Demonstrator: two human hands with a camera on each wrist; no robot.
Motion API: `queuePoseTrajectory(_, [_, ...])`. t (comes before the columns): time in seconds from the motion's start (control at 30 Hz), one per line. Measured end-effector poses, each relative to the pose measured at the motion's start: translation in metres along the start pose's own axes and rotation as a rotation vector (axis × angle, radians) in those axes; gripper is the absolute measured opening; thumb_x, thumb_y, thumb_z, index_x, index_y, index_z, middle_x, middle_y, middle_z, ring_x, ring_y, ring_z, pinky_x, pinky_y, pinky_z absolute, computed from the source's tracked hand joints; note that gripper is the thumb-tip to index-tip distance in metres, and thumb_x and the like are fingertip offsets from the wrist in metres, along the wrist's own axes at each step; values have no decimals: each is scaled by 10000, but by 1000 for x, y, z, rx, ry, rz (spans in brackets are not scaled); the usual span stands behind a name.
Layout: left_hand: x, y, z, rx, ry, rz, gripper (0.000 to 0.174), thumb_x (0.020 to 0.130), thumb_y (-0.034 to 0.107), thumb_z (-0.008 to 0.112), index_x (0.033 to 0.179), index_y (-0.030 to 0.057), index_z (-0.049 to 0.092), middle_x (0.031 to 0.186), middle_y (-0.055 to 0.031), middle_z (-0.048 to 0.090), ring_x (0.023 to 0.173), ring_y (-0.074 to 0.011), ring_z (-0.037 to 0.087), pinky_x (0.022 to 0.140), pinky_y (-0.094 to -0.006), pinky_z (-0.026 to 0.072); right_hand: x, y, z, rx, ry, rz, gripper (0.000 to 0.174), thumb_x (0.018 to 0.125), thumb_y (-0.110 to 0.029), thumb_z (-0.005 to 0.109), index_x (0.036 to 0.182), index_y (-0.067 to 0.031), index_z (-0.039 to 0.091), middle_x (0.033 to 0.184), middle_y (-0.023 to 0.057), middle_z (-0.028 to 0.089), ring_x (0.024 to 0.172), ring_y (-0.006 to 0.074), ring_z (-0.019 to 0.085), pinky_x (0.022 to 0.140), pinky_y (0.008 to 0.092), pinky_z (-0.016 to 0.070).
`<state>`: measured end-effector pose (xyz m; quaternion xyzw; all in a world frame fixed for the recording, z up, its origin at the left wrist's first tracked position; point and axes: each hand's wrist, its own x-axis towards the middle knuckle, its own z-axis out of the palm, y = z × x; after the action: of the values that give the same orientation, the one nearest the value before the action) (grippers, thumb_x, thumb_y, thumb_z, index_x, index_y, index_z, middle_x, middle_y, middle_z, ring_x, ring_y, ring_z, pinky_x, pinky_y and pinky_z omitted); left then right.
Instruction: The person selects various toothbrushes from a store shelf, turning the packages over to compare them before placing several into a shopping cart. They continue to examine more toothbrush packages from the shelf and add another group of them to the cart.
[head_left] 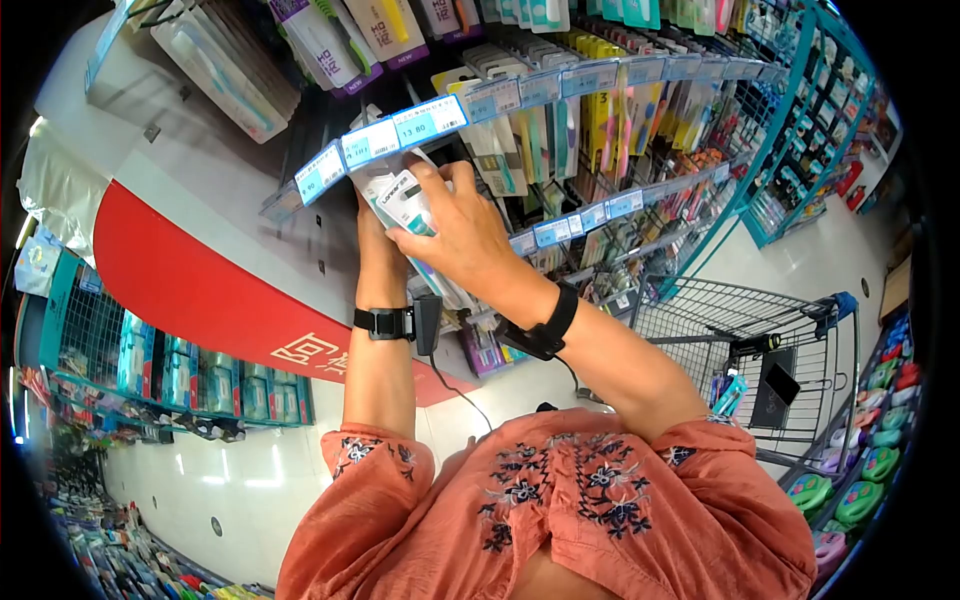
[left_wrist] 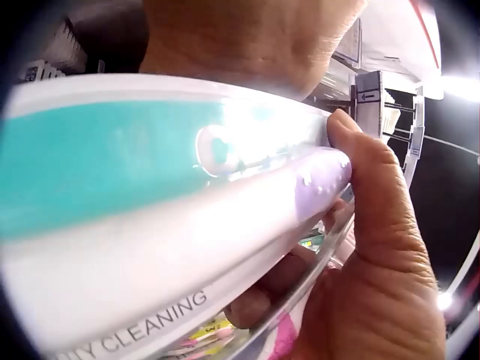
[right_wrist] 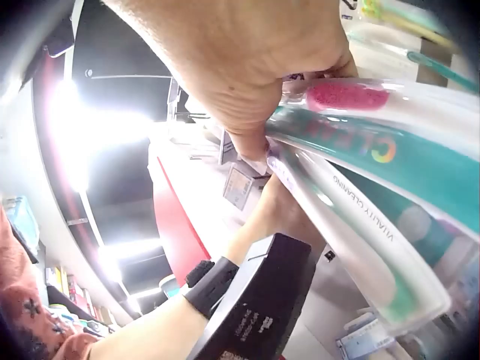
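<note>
Head view, held packs [head_left: 399,207], near shelf edge [head_left: 415,124]

Bright store light fills the head view, which is mostly crisp, though the round lens bows the shelf rail [head_left: 590,77] and blackens the borders. White reflections streak the floor [head_left: 240,475] at left. In the left wrist view, glare bleaches the teal-and-white package [left_wrist: 172,195]; at left in the right wrist view, strip lights [right_wrist: 112,126] burn out hazily
</note>
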<state>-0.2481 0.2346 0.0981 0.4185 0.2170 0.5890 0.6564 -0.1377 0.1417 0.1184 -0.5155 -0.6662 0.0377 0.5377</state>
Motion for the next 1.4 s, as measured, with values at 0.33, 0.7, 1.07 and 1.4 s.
queuePoseTrajectory(0.33, [-22,-2,4,9,26,-10,321,1051,375,466,1159,95,579,1021,-26,665,894,-148,687,708,-283,570,-17,-17,-25,8,-24,-37,791,769,-307,781,1437,-98,413,1112,243,464,786,429,657,686,460,567])
queuePoseTrajectory(0.7, [-63,-16,5,-65,-5,-13,370,1048,315,462,1308,59,524,1181,-89,633,1030,-219,664,835,-352,574,-39,-32,-55,23,-161,56,769,779,-286,781,1449,-114,446,1180,215,482,865,419,646,747,457,557])
queuePoseTrajectory(1.07, [-159,-51,13,301,12,-208,512,1050,366,456,1452,53,411,1378,-93,517,1251,-221,532,1048,-402,454,-99,-10,-102,74,-151,67,681,765,-307,763,1351,-77,502,999,220,476,646,377,580,573,442,508])
queuePoseTrajectory(1.4, [-154,-159,167,54,-272,-610,654,1059,551,336,1502,70,364,1452,-144,496,1317,-289,514,1111,-443,425,-176,80,-205,51,194,594,762,724,-426,801,1300,9,555,1018,218,592,874,339,608,775,417,506])
